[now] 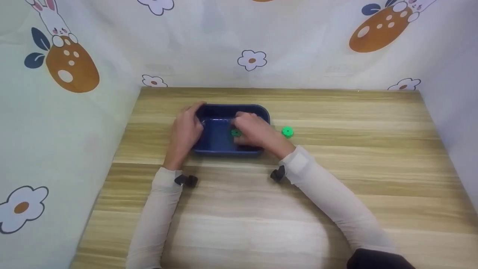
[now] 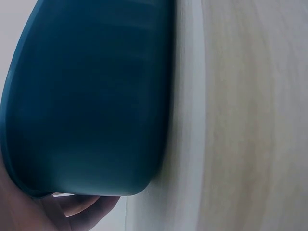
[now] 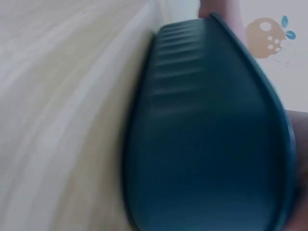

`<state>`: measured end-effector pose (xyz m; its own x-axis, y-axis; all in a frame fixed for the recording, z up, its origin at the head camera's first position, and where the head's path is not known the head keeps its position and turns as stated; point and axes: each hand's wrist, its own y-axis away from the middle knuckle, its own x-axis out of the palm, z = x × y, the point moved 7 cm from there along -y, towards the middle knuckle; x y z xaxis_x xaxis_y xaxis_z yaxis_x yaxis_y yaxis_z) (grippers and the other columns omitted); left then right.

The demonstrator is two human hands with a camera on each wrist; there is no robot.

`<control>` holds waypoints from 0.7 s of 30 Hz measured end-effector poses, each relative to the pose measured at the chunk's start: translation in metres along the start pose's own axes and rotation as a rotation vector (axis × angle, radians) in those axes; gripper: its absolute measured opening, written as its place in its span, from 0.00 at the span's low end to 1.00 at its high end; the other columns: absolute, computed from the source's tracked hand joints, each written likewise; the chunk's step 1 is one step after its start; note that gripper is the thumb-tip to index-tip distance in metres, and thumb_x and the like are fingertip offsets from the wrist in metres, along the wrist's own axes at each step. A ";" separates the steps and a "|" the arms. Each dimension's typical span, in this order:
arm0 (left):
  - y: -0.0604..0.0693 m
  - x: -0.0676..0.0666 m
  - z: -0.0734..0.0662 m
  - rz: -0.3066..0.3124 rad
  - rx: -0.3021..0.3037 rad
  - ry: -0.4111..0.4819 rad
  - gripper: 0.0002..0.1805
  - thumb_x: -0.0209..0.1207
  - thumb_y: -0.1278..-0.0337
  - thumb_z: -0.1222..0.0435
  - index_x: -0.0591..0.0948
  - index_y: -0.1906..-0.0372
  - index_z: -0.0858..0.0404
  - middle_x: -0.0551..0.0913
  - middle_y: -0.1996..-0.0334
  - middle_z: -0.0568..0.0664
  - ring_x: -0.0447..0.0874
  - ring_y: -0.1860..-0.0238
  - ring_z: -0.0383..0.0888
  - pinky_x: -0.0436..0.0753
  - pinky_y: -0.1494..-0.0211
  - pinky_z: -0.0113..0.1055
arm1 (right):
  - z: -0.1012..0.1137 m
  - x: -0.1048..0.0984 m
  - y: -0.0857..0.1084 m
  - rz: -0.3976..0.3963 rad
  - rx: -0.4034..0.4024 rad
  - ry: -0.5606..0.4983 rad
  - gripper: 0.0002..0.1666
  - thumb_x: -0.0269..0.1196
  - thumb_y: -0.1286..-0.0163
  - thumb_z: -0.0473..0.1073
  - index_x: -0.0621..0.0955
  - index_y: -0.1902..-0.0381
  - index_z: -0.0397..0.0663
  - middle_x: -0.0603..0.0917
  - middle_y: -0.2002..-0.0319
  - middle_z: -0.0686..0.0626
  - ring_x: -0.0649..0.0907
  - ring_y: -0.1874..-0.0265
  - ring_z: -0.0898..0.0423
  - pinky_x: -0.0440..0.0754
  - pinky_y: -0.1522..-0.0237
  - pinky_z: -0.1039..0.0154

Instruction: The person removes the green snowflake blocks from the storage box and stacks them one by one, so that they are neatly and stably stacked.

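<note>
A deep blue rectangular plastic basin (image 1: 216, 140) with rounded corners stands on the wooden table. My left hand (image 1: 185, 129) grips its left end, fingers along the outside and thumb at the rim; in the left wrist view, the fingers of the left hand (image 2: 86, 209) show past the basin's end. Inside the basin's right half, my right hand (image 1: 254, 130) has thumb and fingers curled round a small green notched disc (image 1: 235, 132), partly hidden by the hand. Just right of the basin, a second green notched disc (image 1: 287, 132) lies on the table.
The wooden table (image 1: 358, 149) extends on both sides and in front of the basin. A patterned cloth wall (image 1: 209, 48) rises behind its back edge, with more wall at left and right. The basin's outer side (image 3: 207, 144) fills much of the right wrist view.
</note>
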<state>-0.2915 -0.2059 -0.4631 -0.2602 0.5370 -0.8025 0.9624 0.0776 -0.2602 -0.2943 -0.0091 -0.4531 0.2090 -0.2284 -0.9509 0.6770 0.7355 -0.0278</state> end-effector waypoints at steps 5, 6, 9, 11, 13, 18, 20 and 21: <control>0.000 0.001 0.001 0.002 -0.006 0.003 0.33 0.50 0.35 0.77 0.83 0.29 0.52 0.87 0.38 0.63 0.86 0.40 0.64 0.86 0.48 0.62 | 0.000 -0.018 0.015 -0.092 -0.016 -0.079 0.21 0.71 0.34 0.45 0.89 0.46 0.42 0.87 0.52 0.43 0.84 0.55 0.48 0.87 0.53 0.50; 0.000 0.001 0.001 -0.001 -0.004 0.002 0.33 0.50 0.35 0.76 0.83 0.29 0.52 0.87 0.39 0.63 0.87 0.42 0.64 0.86 0.48 0.62 | 0.000 -0.020 0.019 -0.111 -0.020 -0.092 0.21 0.71 0.34 0.45 0.89 0.45 0.42 0.87 0.51 0.43 0.84 0.55 0.48 0.87 0.53 0.51; 0.000 0.000 0.000 -0.010 0.000 -0.002 0.32 0.49 0.34 0.76 0.83 0.30 0.51 0.88 0.41 0.63 0.88 0.45 0.64 0.86 0.50 0.61 | 0.003 -0.028 0.030 -0.174 -0.043 -0.110 0.21 0.71 0.34 0.45 0.89 0.45 0.43 0.87 0.51 0.44 0.84 0.55 0.49 0.87 0.52 0.53; 0.000 -0.001 0.000 -0.015 0.006 -0.003 0.32 0.49 0.33 0.76 0.84 0.31 0.52 0.88 0.43 0.64 0.88 0.47 0.64 0.86 0.50 0.61 | 0.004 -0.033 0.037 -0.210 -0.057 -0.116 0.20 0.70 0.34 0.44 0.90 0.46 0.44 0.87 0.51 0.45 0.84 0.56 0.50 0.88 0.53 0.54; 0.000 -0.001 0.000 -0.011 0.004 -0.003 0.32 0.49 0.34 0.77 0.83 0.30 0.52 0.88 0.43 0.64 0.88 0.48 0.63 0.87 0.51 0.60 | 0.003 -0.037 0.044 -0.243 -0.070 -0.131 0.19 0.70 0.34 0.44 0.90 0.46 0.44 0.86 0.51 0.45 0.84 0.56 0.51 0.87 0.54 0.56; 0.000 -0.001 0.000 0.002 -0.005 -0.010 0.33 0.49 0.35 0.78 0.82 0.29 0.53 0.87 0.42 0.66 0.86 0.52 0.61 0.86 0.53 0.59 | -0.008 -0.046 0.061 -0.319 -0.071 -0.203 0.18 0.70 0.33 0.42 0.89 0.46 0.45 0.85 0.51 0.46 0.84 0.56 0.51 0.87 0.53 0.56; 0.001 0.000 0.000 0.007 -0.008 -0.012 0.33 0.49 0.34 0.77 0.82 0.29 0.53 0.87 0.41 0.66 0.86 0.49 0.62 0.87 0.51 0.60 | -0.013 -0.048 0.067 -0.342 -0.068 -0.250 0.18 0.70 0.32 0.41 0.88 0.46 0.45 0.85 0.51 0.47 0.84 0.55 0.52 0.88 0.52 0.56; 0.001 0.000 0.000 0.009 -0.011 -0.009 0.33 0.49 0.34 0.77 0.82 0.29 0.53 0.87 0.41 0.66 0.86 0.48 0.63 0.87 0.50 0.60 | -0.016 -0.049 0.070 -0.351 -0.067 -0.276 0.18 0.70 0.32 0.41 0.88 0.45 0.45 0.85 0.50 0.47 0.85 0.55 0.52 0.89 0.52 0.55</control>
<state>-0.2901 -0.2057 -0.4629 -0.2519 0.5299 -0.8098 0.9656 0.0816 -0.2469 -0.2683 0.0642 -0.4137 0.1618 -0.6263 -0.7626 0.6952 0.6208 -0.3624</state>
